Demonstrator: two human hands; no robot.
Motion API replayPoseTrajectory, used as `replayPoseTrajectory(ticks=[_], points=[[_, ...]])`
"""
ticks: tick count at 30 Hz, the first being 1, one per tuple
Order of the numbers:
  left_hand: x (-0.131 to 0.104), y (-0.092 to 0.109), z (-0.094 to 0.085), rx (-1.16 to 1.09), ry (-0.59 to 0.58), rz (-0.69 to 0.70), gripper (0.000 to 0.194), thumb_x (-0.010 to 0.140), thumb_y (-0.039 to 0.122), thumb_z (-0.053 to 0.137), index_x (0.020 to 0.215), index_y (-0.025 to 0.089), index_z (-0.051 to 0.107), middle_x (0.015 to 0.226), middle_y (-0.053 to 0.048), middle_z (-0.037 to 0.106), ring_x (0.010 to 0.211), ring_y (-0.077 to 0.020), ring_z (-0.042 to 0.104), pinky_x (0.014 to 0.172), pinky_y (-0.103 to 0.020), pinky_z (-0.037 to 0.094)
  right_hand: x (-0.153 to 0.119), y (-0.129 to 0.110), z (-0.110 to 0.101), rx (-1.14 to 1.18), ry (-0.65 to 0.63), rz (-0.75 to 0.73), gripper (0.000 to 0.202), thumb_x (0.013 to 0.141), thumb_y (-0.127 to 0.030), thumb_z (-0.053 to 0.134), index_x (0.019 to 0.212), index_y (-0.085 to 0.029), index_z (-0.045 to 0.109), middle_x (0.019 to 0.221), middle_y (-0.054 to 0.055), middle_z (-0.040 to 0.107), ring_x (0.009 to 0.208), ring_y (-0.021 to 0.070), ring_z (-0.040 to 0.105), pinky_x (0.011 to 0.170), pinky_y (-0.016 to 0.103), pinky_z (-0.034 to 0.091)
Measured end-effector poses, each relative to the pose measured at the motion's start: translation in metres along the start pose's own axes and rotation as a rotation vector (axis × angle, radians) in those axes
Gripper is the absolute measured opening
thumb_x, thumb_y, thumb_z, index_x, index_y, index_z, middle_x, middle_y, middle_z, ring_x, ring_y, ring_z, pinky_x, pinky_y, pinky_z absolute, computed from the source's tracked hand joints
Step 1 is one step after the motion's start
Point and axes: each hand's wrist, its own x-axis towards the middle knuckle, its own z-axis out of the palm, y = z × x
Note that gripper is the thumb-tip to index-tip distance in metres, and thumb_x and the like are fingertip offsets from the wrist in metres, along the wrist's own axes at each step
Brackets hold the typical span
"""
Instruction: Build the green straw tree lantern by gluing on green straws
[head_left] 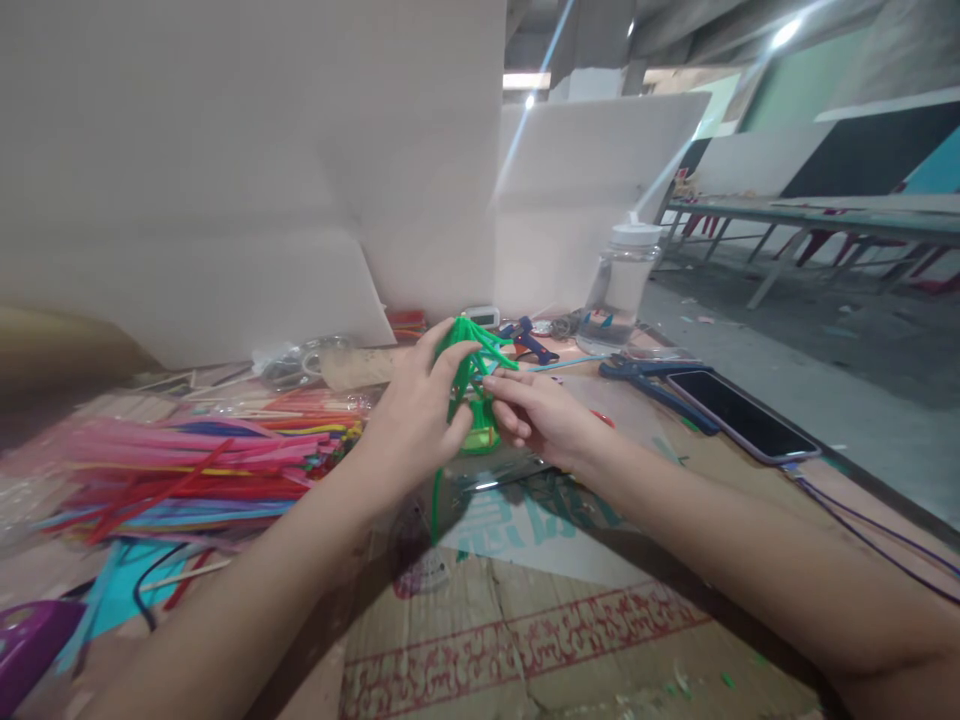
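Note:
Bright green pipe cleaners point(466, 350), bunched together at the top with strands spreading to the right, stand between my two hands. My left hand point(424, 400) is curled round their left side, thumb low and fingers at the top. From the right, my right hand point(536, 408) pinches at the strands with thumb and forefinger, its other fingers folded. Whether a separate piece sits in that pinch is too small to make out. Below the hands is a yellow-green part point(480, 438), partly covered by fingers. One loose green strand point(436, 505) hangs down to the cardboard.
Many coloured pipe cleaners point(195, 465) lie in a pile at left. Blue-handled pliers point(660, 385), a phone point(742, 415) with a cable and a water bottle point(619, 285) are at right. A glue gun point(532, 340) lies behind my hands. White boards point(247, 170) stand at the back.

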Motion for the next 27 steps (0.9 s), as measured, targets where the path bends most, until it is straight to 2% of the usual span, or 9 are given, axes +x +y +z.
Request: replayPoseTrajectory(ticks=[3,6,10,13,20,27], points=[[0.001,-0.001,-0.001,-0.017,-0.015,0.009,0.059,0.081,0.009,0.053,0.136,0.022,0.035,0.153,-0.016,0.03,0.143,-0.0317,0.032,0.114,-0.055,0.034,0.0,0.0,-0.001,-0.003,-0.002,0.001,0.03,0.077,-0.04,0.072,0.072,-0.02,0.051,0.038,-0.011,0.047,0.03,0.0043,0.03,0.033,0.017,0.031],[0.002,-0.001,-0.004,-0.009,-0.017,0.009,0.055,0.084,0.014,0.055,0.136,0.019,0.038,0.152,-0.018,0.03,0.142,-0.0312,0.034,0.114,-0.053,0.035,-0.001,0.0,-0.002,-0.004,-0.008,-0.006,0.03,0.078,-0.04,0.071,0.071,-0.02,0.05,0.039,-0.011,0.047,0.031,0.0043,0.029,0.034,0.016,0.032],[0.005,0.0,-0.011,-0.039,-0.015,-0.024,0.038,0.091,0.024,0.053,0.129,0.02,0.049,0.147,-0.015,0.04,0.138,-0.0287,0.04,0.112,-0.051,0.038,-0.001,0.002,-0.002,-0.014,-0.023,-0.018,0.027,0.08,-0.04,0.069,0.075,-0.019,0.052,0.04,-0.011,0.047,0.032,0.0046,0.028,0.034,0.016,0.033],[0.006,-0.003,-0.015,-0.105,0.01,-0.038,0.03,0.093,0.019,0.047,0.122,0.02,0.055,0.141,-0.012,0.046,0.135,-0.0253,0.044,0.112,-0.049,0.039,-0.001,0.003,-0.003,-0.032,-0.033,-0.019,0.025,0.081,-0.039,0.068,0.078,-0.019,0.054,0.041,-0.011,0.047,0.032,0.0048,0.028,0.034,0.016,0.033],[0.006,-0.007,-0.015,-0.154,0.017,-0.059,0.033,0.085,0.012,0.053,0.116,0.021,0.057,0.136,-0.01,0.049,0.132,-0.0264,0.047,0.11,-0.051,0.041,-0.002,0.001,-0.002,-0.029,-0.049,0.009,0.025,0.081,-0.038,0.068,0.073,-0.019,0.054,0.039,-0.01,0.048,0.031,0.0041,0.028,0.034,0.015,0.031],[0.006,-0.008,-0.015,-0.149,0.022,-0.039,0.035,0.083,0.011,0.054,0.115,0.022,0.057,0.135,-0.01,0.049,0.131,-0.0262,0.048,0.109,-0.05,0.042,-0.003,-0.001,-0.001,-0.029,-0.041,0.032,0.023,0.081,-0.037,0.067,0.073,-0.019,0.055,0.038,-0.01,0.048,0.03,0.0046,0.029,0.033,0.016,0.033]])
